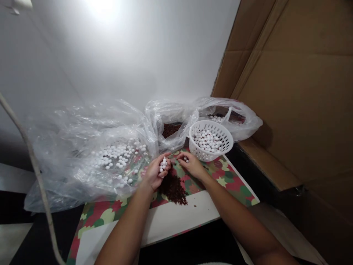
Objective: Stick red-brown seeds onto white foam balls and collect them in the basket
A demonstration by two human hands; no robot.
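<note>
Plastic, clear and crumpled, makes the big bag (91,154) at far left; it lies open so the white beads (118,154) stay reachable. I see my left hand (156,173) cupped, its grip curled around several beads above the dark red pile (173,187). My right hand (191,165) pinches one bead near the white basket (211,141), probably kept close for dropping.

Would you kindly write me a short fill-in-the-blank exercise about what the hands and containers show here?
1. The left hand holds a cluster of small ____ beads.
2. The white basket stands to the ____ of the right hand.
3. The dark red pile on the patterned mat lies ____ the two hands.

Missing words: white; right; between
</note>
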